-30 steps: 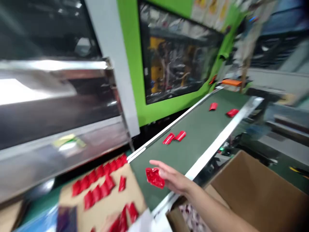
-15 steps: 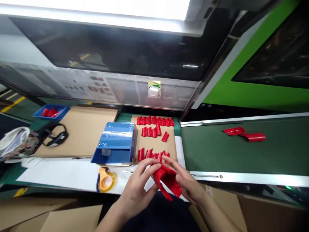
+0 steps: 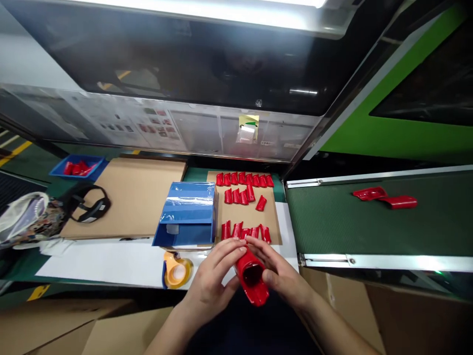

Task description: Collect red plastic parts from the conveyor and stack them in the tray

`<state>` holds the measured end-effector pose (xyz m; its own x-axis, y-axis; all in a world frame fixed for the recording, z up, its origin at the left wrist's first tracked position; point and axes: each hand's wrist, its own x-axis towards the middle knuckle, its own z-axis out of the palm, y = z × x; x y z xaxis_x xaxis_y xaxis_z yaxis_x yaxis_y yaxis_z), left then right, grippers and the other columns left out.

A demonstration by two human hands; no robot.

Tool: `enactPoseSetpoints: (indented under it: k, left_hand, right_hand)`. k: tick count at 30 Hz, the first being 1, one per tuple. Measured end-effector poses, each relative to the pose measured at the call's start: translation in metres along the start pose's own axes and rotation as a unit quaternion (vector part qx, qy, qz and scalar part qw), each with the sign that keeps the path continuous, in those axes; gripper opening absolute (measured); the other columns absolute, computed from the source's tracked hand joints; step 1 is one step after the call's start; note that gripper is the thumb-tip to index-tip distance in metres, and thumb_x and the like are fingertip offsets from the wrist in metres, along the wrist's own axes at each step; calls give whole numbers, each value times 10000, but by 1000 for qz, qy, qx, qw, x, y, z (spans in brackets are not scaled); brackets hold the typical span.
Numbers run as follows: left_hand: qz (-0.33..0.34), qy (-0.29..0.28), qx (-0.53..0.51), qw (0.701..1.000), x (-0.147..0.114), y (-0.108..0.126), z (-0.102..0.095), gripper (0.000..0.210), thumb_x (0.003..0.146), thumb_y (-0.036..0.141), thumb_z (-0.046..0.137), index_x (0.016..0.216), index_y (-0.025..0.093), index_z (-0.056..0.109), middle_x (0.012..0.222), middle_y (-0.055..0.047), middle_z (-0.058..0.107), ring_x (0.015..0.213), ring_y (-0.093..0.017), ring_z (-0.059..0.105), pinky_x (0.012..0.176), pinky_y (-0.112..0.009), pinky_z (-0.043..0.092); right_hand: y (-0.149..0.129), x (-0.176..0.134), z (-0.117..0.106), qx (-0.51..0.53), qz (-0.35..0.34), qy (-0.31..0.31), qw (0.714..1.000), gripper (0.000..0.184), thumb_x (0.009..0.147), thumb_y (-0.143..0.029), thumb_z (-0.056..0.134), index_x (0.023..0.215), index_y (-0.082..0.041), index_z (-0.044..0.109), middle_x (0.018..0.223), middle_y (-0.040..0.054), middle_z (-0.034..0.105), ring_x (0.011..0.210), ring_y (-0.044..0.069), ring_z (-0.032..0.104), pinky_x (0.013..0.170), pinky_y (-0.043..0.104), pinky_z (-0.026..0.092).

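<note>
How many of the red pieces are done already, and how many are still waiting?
About twenty red pieces already stand in rows on the cardboard sheet. The left hand and right hand hold one red part between them. Two more red parts wait on the green belt.

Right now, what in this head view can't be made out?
- Red plastic part: sides covered by left hand and right hand.
- Instruction sheets behind the clear panel: print too small.
- Blue bin: contents too small.
- Cardboard box: cut off by the frame edge.
</note>
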<state>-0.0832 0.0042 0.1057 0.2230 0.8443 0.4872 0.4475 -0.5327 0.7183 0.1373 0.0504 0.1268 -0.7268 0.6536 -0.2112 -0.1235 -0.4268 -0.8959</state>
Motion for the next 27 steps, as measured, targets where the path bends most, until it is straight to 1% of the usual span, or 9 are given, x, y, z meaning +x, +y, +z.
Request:
enactPoseSetpoints:
  k: [4,7,10,12,14,17,20,22,27]
  left_hand:
    - [4,-16,-12,1000,-1,-8,-3,617,906,56,591,1487,177,423,1464,-104,476,1408,-218,419,1171,-447,425]
    - [-5,-21,-17,1000,-7,-14,-1,613,904,64,592,1481,188,426,1448,-86,481,1396,-168,427,1175,-347,408]
    - [-121,-50,-78,988,-16,-21,7,558,925,198,644,1429,296,426,1402,-4,505,1329,-100,481,1147,-241,394]
    - [-274,-82,-208,935,-21,-26,13,556,941,358,667,1421,301,392,1399,-1,515,1295,-119,521,1117,-243,420]
    - [-375,-80,-356,852,-22,-28,21,645,929,452,679,1436,192,375,1399,-93,522,1268,-183,552,1062,-278,463]
    - [-396,-38,-500,769,-18,-27,30,622,920,397,698,1420,123,449,1383,-166,516,1230,-245,556,1028,-365,471]
    - [-406,-19,-549,730,-12,-26,39,547,938,350,677,1402,138,482,1307,-145,553,1130,-187,549,993,-349,442]
    - [-422,-30,-522,740,-9,-28,45,618,929,420,688,1384,91,430,1295,-159,555,1132,-184,550,980,-329,455]
    - [-417,-134,-283,853,-8,-36,57,722,861,505,719,1378,153,358,1359,-82,538,1198,-157,567,1038,-315,476]
  right_hand:
    - [8,2,8,28,-7,40,999,733,926,-507,654,1551,-246,373,1586,94,331,1495,233,304,1262,429,257]
    - [17,3,12,20,14,73,997,740,928,-551,630,1543,-228,375,1580,105,344,1479,231,336,1246,392,290]
    - [27,4,11,10,62,94,994,721,978,-629,492,1566,-241,343,1607,110,296,1450,248,385,1188,398,383]
    - [34,4,8,-2,61,99,993,752,994,-663,421,1578,-205,299,1580,156,323,1394,253,457,1137,424,435]
    - [39,3,4,-36,45,124,991,752,1004,-665,408,1559,-168,301,1503,177,405,1334,233,508,1113,432,454]
    - [42,4,2,-80,40,177,980,630,1031,-593,449,1489,-163,387,1454,147,465,1319,195,514,1113,401,466]
    - [42,6,2,-99,48,194,975,595,1021,-558,503,1461,-165,424,1478,113,468,1346,167,489,1156,345,438]
    - [41,9,3,-126,58,205,969,618,1004,-582,520,1459,-173,433,1473,91,476,1314,135,506,1171,303,413]
    - [54,13,-7,-71,87,220,969,654,924,-528,667,1418,-144,479,1396,111,535,1175,178,594,1039,351,511]
